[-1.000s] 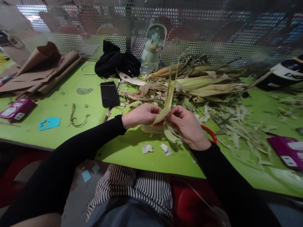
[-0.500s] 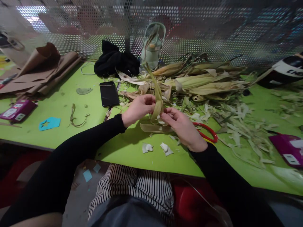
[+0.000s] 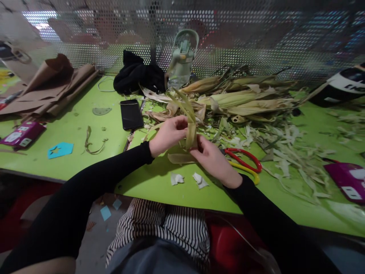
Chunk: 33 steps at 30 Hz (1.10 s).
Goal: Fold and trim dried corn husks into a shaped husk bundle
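Note:
A greenish-yellow corn husk strip [image 3: 191, 134] is held up between both hands, its long end rising above the fingers. My left hand [image 3: 170, 134] pinches its left side. My right hand [image 3: 210, 156] grips the lower right part with fingers closed. Beneath them a flat piece of husk [image 3: 180, 158] lies on the table. Two small white scraps [image 3: 177, 179] rest nearer the table edge. Scissors with red and yellow handles [image 3: 247, 160] lie just right of my right hand, their blades partly hidden.
Corn husks [image 3: 242, 97] are heaped behind the hands, with shredded strips [image 3: 296, 163] to the right. A phone [image 3: 131, 114], black cloth [image 3: 139, 74] and water bottle [image 3: 182, 62] stand or lie at the back. Brown paper [image 3: 48, 91] covers the far left. The table [image 3: 159, 186] is green.
The husk's long upper end has swung down and to the left, uncovering the bottle. My right hand has moved slightly lower and left, so more of the scissors shows.

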Available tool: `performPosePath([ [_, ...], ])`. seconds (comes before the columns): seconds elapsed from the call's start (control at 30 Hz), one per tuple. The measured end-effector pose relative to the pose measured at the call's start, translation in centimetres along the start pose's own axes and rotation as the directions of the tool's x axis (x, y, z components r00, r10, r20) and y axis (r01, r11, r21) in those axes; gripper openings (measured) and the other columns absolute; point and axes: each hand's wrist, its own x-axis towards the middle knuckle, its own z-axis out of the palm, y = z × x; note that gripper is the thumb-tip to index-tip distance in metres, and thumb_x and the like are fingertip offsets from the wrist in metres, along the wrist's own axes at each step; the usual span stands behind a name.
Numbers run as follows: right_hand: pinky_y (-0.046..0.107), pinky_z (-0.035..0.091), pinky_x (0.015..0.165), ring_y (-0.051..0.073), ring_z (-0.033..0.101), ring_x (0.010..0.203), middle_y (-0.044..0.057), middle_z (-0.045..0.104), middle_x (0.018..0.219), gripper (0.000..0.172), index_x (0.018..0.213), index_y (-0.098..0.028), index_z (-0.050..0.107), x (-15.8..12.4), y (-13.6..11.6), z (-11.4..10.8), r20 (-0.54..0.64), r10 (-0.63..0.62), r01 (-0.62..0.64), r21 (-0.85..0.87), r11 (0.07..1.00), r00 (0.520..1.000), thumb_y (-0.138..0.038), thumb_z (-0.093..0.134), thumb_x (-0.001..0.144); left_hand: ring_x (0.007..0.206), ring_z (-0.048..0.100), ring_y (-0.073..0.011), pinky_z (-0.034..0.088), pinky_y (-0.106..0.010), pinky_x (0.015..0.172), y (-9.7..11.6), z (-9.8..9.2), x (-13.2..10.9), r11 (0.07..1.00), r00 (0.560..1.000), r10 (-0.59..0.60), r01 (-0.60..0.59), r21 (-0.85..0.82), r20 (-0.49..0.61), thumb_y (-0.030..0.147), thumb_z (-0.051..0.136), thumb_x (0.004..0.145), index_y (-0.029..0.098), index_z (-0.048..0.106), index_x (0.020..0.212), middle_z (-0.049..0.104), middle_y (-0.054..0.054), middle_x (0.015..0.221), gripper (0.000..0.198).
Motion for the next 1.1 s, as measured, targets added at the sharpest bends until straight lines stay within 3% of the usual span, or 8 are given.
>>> performPosePath([
  [0.13, 0.027, 0.051, 0.068, 0.013, 0.06, 0.075, 0.0, 0.065, 0.089, 0.02, 0.1, -0.02, 0.06, -0.1, -0.9, -0.5, 0.15, 0.116, -0.153, 0.265, 0.952, 0.982, -0.031, 0.068, 0.085, 0.067, 0.061, -0.0095, 0.048, -0.023, 0.066, 0.3, -0.6, 0.2, 0.971, 0.985, -0.139, 0.156, -0.179, 0.104, 0.014, 0.066, 0.077, 0.011, 0.069, 0.086, 0.073, -0.005, 0.087, 0.01],
  [0.2, 0.021, 0.044, 0.055, 0.009, 0.054, 0.063, -0.002, 0.062, 0.077, 0.019, 0.091, -0.02, 0.061, -0.1, -1.4, -0.8, 0.184, 0.183, -0.239, 0.356, 0.903, 0.966, -0.037, 0.068, 0.086, 0.065, 0.06, -0.0088, 0.048, -0.023, 0.063, 0.4, -0.6, 0.1, 0.961, 0.988, -0.124, 0.142, -0.236, 0.09, 0.012, 0.063, 0.079, 0.011, 0.069, 0.085, 0.074, -0.006, 0.09, 0.009],
  [0.3, 0.019, 0.037, 0.048, 0.006, 0.049, 0.055, -0.003, 0.06, 0.069, 0.026, 0.079, -0.018, 0.059, -0.1, -1.7, -1.1, 0.189, 0.23, -0.291, 0.424, 0.858, 0.955, -0.041, 0.07, 0.085, 0.071, 0.063, -0.01, 0.049, -0.022, 0.066, 0.7, -0.3, -0.2, 0.935, 0.99, -0.118, 0.135, -0.328, 0.071, 0.008, 0.058, 0.082, 0.011, 0.069, 0.085, 0.073, -0.006, 0.09, 0.012],
  [0.5, 0.02, 0.036, 0.047, 0.007, 0.05, 0.055, -0.001, 0.063, 0.069, 0.031, 0.086, -0.017, 0.063, -0.3, -1.8, -0.9, 0.158, 0.234, -0.28, 0.426, 0.86, 0.959, -0.045, 0.075, 0.08, 0.064, 0.061, -0.0082, 0.048, -0.02, 0.061, 1.2, 0.2, -1.1, 0.947, 0.948, -0.178, 0.238, -0.216, 0.263, 0.024, 0.051, 0.097, 0.014, 0.068, 0.096, 0.067, -0.002, 0.08, 0.02],
  [0.73, 0.02, 0.037, 0.046, 0.007, 0.049, 0.053, -0.004, 0.064, 0.069, 0.029, 0.094, -0.02, 0.062, -0.3, -1.9, -2.2, -0.064, 0.148, -0.119, 0.332, 0.936, 0.987, -0.043, 0.073, 0.083, 0.056, 0.054, -0.0023, 0.043, -0.013, 0.051, 1.3, -0.1, -0.5, 0.833, 0.949, -0.242, 0.31, -0.458, 0.202, 0.022, 0.05, 0.1, 0.012, 0.067, 0.088, 0.069, -0.003, 0.088, 0.023],
  [0.9, 0.02, 0.038, 0.045, 0.007, 0.05, 0.052, -0.003, 0.065, 0.066, 0.023, 0.088, -0.021, 0.06, -0.4, -2.0, -2.4, -0.1, 0.105, -0.076, 0.262, 0.962, 0.989, -0.042, 0.069, 0.087, 0.055, 0.057, -0.005, 0.044, -0.014, 0.046, 1.5, 0.4, -0.7, 0.744, 0.91, -0.353, 0.415, -0.524, 0.219, 0.039, 0.035, 0.104, 0.01, 0.068, 0.087, 0.073, -0.009, 0.095, 0.048],
  [1.0, 0.02, 0.038, 0.044, 0.008, 0.051, 0.052, -0.002, 0.065, 0.066, 0.02, 0.086, -0.021, 0.061, -0.4, -2.0, -3.1, -0.156, 0.104, -0.073, 0.193, 0.979, 0.982, -0.039, 0.068, 0.087, 0.063, 0.063, -0.0077, 0.05, -0.016, 0.053, 2.2, -0.5, 0.0, 0.747, 0.908, -0.396, 0.404, -0.528, 0.134, 0.05, 0.023, 0.104, 0.009, 0.068, 0.096, 0.073, -0.011, 0.094, 0.062],
  [1.1, 0.02, 0.038, 0.044, 0.008, 0.049, 0.05, -0.002, 0.064, 0.065, 0.017, 0.084, -0.02, 0.061, -0.2, -2.2, -4.2, -0.247, 0.139, -0.102, 0.156, 0.983, 0.959, -0.035, 0.07, 0.086, 0.071, 0.062, -0.0083, 0.051, -0.017, 0.06, 3.8, -3.2, 1.5, 0.834, 0.912, -0.33, 0.162, -0.528, -0.242, 0.045, 0.019, 0.106, 0.012, 0.064, 0.094, 0.07, -0.008, 0.088, 0.057],
])
